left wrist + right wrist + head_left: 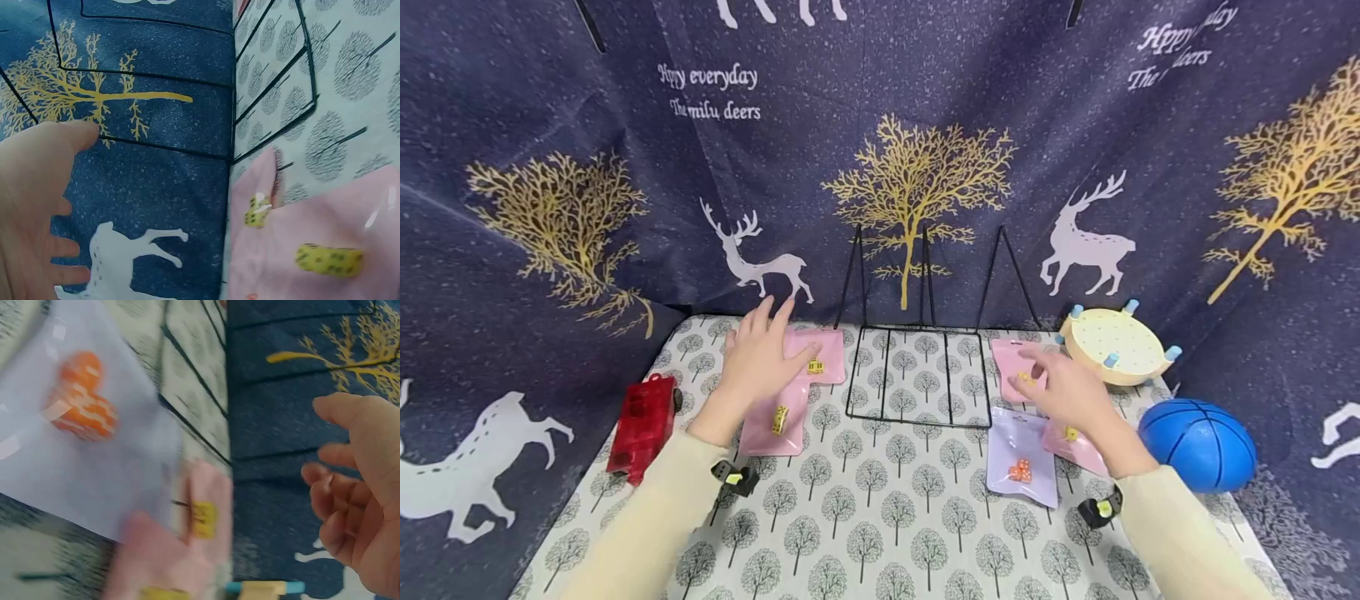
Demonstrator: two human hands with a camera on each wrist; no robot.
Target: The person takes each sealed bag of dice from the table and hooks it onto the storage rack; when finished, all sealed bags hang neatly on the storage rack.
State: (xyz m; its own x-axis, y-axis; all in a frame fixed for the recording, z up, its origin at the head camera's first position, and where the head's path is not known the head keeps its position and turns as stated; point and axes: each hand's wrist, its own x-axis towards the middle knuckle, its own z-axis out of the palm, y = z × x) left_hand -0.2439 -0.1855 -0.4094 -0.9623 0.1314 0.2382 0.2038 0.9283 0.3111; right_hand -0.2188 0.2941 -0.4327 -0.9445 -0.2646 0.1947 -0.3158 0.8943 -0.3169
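My left hand (756, 358) is spread, with nothing in it, above two pink zip bags holding yellow dice, an upper bag (832, 343) and a lower bag (792, 432). On the other side, my right hand (1066, 393) hovers over a pink bag (1009, 360) and a second pink bag (1078, 452), both with yellow dice. Its fingers (340, 456) are loosely bent and grip nothing. Beside that hand lies a lavender bag (1009, 433) with orange dice. Between the hands stands a black wire rack (917, 422), its uprights at the back.
A red translucent toy vehicle (643, 421) sits at the left edge. To the right are a cream tray-like piece with blue legs pointing up (1112, 337) and a blue ball (1198, 446). Behind the tree-print tablecloth (865, 533) hangs a dark deer-patterned curtain (850, 83).
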